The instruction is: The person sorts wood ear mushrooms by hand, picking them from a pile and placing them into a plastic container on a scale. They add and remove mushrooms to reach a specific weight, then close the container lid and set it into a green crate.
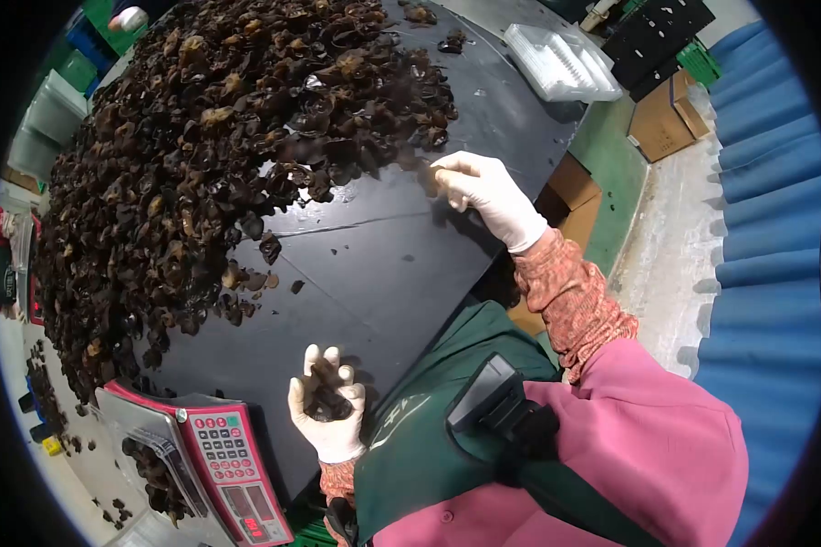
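Both my hands wear white gloves. My left hand [330,436] is cupped palm up near the table's front edge, its fingers curled around a few dark wood ear mushrooms [328,401]. Over the table to the right, my right hand [491,199] pinches a small brown piece of wood ear mushroom [429,179], partly blurred, between thumb and fingertips. Beyond both hands spreads a large heap of wet brown wood ear mushrooms [219,118] on the dark table [365,264].
A red-framed scale [226,447] stands at the lower left, with a tray of mushrooms [160,479] on its platform. Stacked clear plastic trays [556,64] sit at the far right table edge. A cardboard box [668,118] and blue curtain [771,219] are at right.
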{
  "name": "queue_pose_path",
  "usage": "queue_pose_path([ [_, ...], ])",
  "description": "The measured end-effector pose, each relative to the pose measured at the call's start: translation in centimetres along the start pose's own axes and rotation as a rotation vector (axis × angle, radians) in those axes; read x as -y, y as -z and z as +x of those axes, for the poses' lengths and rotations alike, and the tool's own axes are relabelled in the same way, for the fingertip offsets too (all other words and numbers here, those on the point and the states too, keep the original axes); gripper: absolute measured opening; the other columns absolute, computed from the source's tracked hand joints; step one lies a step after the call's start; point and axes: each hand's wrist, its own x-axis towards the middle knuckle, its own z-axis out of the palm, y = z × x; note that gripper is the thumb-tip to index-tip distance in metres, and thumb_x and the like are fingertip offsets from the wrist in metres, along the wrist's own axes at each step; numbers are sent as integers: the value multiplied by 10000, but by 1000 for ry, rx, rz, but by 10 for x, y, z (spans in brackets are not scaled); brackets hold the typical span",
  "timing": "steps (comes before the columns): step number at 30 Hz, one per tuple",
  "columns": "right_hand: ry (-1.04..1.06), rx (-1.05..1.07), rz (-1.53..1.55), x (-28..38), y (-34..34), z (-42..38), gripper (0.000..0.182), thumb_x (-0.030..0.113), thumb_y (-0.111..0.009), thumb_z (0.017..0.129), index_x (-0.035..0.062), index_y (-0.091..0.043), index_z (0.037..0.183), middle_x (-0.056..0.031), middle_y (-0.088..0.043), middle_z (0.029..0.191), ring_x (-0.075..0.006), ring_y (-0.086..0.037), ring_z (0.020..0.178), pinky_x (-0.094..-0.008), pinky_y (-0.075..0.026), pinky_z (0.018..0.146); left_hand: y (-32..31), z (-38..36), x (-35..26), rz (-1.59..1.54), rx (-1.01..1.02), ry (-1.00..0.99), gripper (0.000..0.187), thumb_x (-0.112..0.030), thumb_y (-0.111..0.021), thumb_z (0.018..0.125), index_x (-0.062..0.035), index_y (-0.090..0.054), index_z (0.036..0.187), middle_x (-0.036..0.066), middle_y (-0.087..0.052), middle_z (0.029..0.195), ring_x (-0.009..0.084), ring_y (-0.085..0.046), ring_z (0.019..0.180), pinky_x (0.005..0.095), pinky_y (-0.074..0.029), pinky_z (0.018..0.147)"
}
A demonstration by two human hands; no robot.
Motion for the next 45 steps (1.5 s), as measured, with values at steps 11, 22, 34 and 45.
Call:
queue_pose_path([
  [11, -413, 527, 1150, -20, -37, -16, 306, 201, -580, 997, -4, -591, 1224, -110, -657, 1021, -142, -516, 731, -306, -446, 671, -4, 7, 1, -238, 127, 23, 578, -438, -493, 1022, -134, -453, 1512, 166, -409, 1575, 354, -343, 1478, 607, -352, 1139],
  [22, 51, 650, -343, 15, -131, -72, 275, 141, -666, 932, 9, -677, 1173, -40, -676, 807, -53, -571, 713, -235, -485, 656, -25, 10, 15, 308, -181, -241, 430, -355, -642, 958, -99, -597, 1301, 159, -625, 1317, 337, -526, 1297, 540, -440, 1071],
  [34, -38, 410, -295, -12, -113, -54, 240, 29, -522, 1010, -12, -653, 1207, -12, -666, 862, -35, -510, 689, -192, -440, 644, -119, -66, -82, 305, -165, -591, 346, -262, -532, 1047, -5, -603, 1267, 180, -670, 1155, 254, -658, 975, 340, -568, 783],
  [45, 320, 523, -560, -8, -134, -59, 237, -32, -601, 932, -38, -652, 1164, -132, -708, 959, -171, -712, 850, -272, -535, 784, -104, -154, -202, 2640, -1132, -1195, 348, -35, -655, 903, -25, -654, 1251, 174, -656, 1241, 301, -618, 1163, 362, -469, 992],
])
